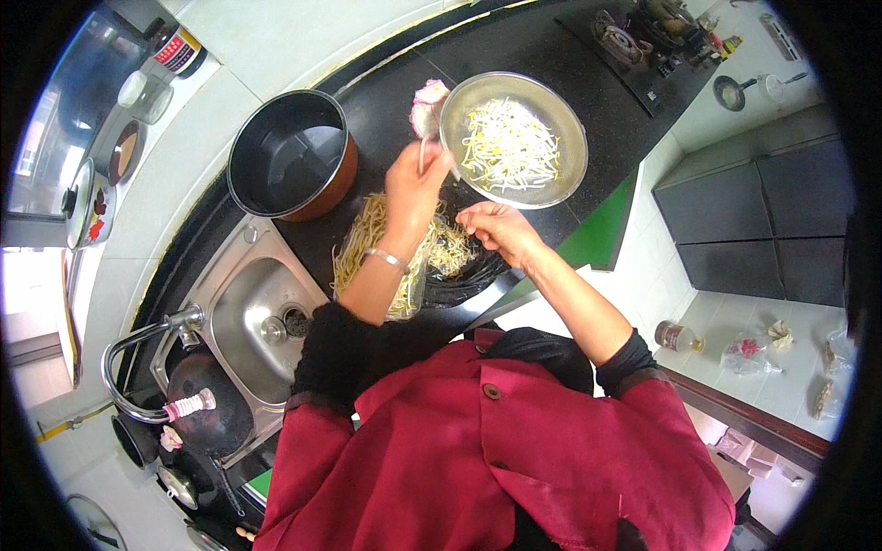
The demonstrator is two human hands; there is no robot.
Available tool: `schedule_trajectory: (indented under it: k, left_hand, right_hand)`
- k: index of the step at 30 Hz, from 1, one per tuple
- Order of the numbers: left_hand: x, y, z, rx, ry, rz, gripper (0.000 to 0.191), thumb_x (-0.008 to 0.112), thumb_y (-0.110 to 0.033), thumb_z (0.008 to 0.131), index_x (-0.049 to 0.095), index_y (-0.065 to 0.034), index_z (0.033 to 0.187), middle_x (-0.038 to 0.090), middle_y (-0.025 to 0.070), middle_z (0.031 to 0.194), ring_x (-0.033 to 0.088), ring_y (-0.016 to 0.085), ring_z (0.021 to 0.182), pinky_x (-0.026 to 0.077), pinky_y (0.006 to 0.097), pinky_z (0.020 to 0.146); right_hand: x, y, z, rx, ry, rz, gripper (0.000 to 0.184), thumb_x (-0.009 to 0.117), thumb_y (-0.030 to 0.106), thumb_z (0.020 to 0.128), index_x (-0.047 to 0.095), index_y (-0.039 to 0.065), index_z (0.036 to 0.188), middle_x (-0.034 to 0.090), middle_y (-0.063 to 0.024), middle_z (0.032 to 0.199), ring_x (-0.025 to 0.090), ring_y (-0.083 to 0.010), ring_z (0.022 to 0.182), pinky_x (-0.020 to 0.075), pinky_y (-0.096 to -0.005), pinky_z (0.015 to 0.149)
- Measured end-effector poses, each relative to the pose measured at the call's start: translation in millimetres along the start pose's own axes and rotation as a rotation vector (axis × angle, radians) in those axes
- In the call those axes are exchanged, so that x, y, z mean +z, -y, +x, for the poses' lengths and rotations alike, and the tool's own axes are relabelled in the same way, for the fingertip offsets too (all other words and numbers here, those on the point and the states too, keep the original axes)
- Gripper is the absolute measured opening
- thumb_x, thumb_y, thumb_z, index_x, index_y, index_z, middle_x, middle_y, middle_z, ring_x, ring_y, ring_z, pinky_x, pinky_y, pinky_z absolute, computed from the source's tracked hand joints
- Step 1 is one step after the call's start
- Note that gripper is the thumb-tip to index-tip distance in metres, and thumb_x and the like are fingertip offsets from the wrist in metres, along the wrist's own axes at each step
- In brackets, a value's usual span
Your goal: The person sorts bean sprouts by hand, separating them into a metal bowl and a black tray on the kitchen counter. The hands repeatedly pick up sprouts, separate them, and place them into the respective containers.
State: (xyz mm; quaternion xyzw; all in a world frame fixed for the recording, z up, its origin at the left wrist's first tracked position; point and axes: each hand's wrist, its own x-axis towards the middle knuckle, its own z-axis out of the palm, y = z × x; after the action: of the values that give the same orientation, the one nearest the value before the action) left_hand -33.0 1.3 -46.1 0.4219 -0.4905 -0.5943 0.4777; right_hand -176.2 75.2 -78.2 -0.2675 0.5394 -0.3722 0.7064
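Note:
My left hand (417, 179), with a silver bracelet on its wrist, pinches a pale bean sprout (422, 157) beside the sieve's rim. Thumb and fingers of my right hand (501, 232) come together over a small heap of sprout trimmings (451, 249); whether something thin is between them I cannot tell. That heap lies on a black plastic bag (475, 275). Partly hidden under my left forearm, untrimmed-looking sprouts (358, 251) fill a clear container or bag. A round metal mesh sieve (573, 141) holds a pile of white sprouts (511, 148).
A dark-lined pot (275, 155) stands at left on the black counter (393, 76). Below it is a steel sink (255, 296) with a curved faucet (114, 355) and a wok (207, 392). A pink-edged cloth (428, 103) touches the sieve. A gas stove (620, 41) is farther off.

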Motion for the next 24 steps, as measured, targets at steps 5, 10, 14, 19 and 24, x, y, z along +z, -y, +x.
schedule_trajectory:
  k: [5, 10, 14, 19, 24]
  left_hand:
    - [42.2, 3.2, 40.2, 0.37, 0.303, 0.744, 0.041, 0.067, -0.016, 0.073, 0.055, -0.0013, 0.11, 0.059, 0.0151, 0.098, 0.055, 0.025, 0.098, 0.04, 0.0334, 0.09]
    - [-8.2, 7.9, 22.0, 0.399, 0.316, 0.893, 0.032, 0.067, -0.016, 0.071, 0.06, -0.0051, 0.1, 0.059, 0.0137, 0.094, 0.054, 0.031, 0.093, 0.041, 0.0375, 0.084]
    - [-63.8, 14.2, -28.7, 0.341, 0.318, 1.087, 0.012, 0.066, -0.013, 0.071, 0.063, -0.0078, 0.081, 0.058, 0.0095, 0.081, 0.053, 0.029, 0.081, 0.041, 0.0381, 0.074]
    - [-86.1, 31.0, -65.0, 0.256, 0.25, 1.103, 0.009, 0.066, -0.011, 0.07, 0.063, -0.0076, 0.078, 0.057, 0.0098, 0.078, 0.052, 0.029, 0.081, 0.041, 0.0378, 0.074]
    - [-97.6, 34.4, -69.8, 0.198, 0.238, 1.007, 0.012, 0.065, -0.011, 0.071, 0.064, -0.0071, 0.082, 0.059, 0.0094, 0.079, 0.053, 0.028, 0.082, 0.041, 0.0363, 0.076]
  right_hand:
    - [2.1, -29.2, 10.1, -0.409, -0.156, -1.135, 0.015, 0.061, 0.011, 0.073, 0.066, 0.008, 0.087, 0.061, -0.0121, 0.075, 0.06, -0.0271, 0.074, 0.048, -0.0352, 0.071]
    - [0.3, -37.4, 1.3, -0.499, -0.202, -1.326, 0.018, 0.063, 0.015, 0.071, 0.066, 0.01, 0.088, 0.056, -0.0129, 0.083, 0.056, -0.0311, 0.084, 0.0461, -0.0402, 0.075]
    - [7.4, -31.4, 0.8, -0.717, -0.239, -1.147, 0.016, 0.064, 0.015, 0.073, 0.065, 0.01, 0.089, 0.055, -0.0101, 0.08, 0.057, -0.0289, 0.079, 0.0467, -0.0372, 0.071]
    - [34.9, -23.8, 27.0, -0.971, -0.087, -1.211, 0.016, 0.062, 0.014, 0.074, 0.064, 0.01, 0.089, 0.057, -0.0094, 0.081, 0.057, -0.0279, 0.079, 0.0472, -0.0372, 0.072]
    - [44.6, -19.7, 35.4, -0.729, 0.076, -1.438, 0.014, 0.059, 0.016, 0.077, 0.063, 0.006, 0.086, 0.058, -0.0109, 0.081, 0.058, -0.0307, 0.08, 0.0473, -0.0389, 0.072]
